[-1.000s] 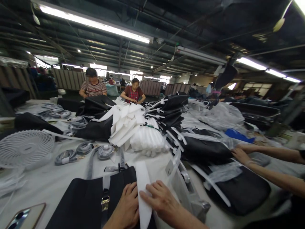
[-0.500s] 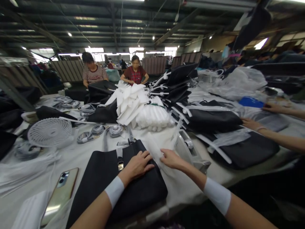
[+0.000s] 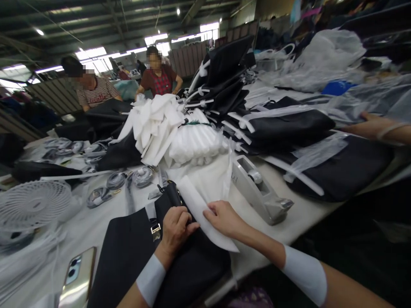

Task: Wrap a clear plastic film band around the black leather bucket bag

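The left hand is resting on the black bag in front, its fingers curling near the upper edge; whether they are gripping, I cannot tell. The right hand is pinching the white foam strip, which is lying along the bag's right side. The strap with metal buckle is already wearing a wrap, but this strip is not yet being fastened around anything. Beyond, a heap of similar white strips is lying loose.
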The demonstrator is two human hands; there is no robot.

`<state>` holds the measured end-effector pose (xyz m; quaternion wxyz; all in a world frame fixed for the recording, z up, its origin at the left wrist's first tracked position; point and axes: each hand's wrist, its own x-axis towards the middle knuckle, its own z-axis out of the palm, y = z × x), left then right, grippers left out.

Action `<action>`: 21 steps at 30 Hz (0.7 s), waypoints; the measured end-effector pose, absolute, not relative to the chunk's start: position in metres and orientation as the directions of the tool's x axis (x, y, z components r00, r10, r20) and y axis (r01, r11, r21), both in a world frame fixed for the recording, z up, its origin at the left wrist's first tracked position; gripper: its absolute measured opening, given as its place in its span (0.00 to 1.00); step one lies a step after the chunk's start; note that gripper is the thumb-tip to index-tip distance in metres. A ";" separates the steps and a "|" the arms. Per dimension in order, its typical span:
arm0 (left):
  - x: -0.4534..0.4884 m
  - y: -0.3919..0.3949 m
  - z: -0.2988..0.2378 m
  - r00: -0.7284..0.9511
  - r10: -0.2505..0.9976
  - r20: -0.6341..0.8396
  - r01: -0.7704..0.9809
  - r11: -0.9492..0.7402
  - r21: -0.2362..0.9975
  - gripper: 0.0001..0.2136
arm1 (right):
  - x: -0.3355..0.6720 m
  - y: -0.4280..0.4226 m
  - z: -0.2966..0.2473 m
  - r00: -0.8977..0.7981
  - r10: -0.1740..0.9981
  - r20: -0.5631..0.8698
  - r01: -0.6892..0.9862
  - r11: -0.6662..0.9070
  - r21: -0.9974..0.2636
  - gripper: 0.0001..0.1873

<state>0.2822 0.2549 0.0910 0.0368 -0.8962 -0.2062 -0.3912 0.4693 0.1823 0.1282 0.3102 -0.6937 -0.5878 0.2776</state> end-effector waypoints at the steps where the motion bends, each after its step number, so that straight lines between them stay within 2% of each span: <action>1: 0.282 0.255 0.091 0.602 0.341 0.722 0.404 -0.910 0.092 0.19 | 0.473 0.182 0.128 0.132 0.990 -0.049 0.654 -0.124 -0.746 0.17; 7: 0.281 0.256 0.088 0.594 0.359 0.720 0.436 -0.896 0.087 0.20 | 0.486 0.180 0.134 0.053 0.983 -0.176 0.732 -0.158 -0.662 0.15; 12: 0.281 0.257 0.091 0.591 0.343 0.730 0.415 -0.905 0.090 0.20 | 0.458 0.204 0.136 0.010 0.995 -0.095 0.845 -0.059 -0.531 0.19; 17: 0.282 0.263 0.095 0.595 0.349 0.724 0.432 -0.898 0.078 0.15 | 0.434 0.220 0.124 -0.070 0.993 -0.097 0.869 0.013 -0.494 0.14; 19: 0.286 0.268 0.096 0.673 0.353 0.650 0.359 -0.924 0.130 0.17 | 0.436 0.220 0.123 -0.136 0.985 -0.103 0.852 0.064 -0.519 0.11; 21: 0.292 0.273 0.097 0.793 0.348 0.500 0.270 -0.936 0.224 0.23 | 0.445 0.212 0.127 -0.207 0.972 -0.108 0.823 0.114 -0.556 0.11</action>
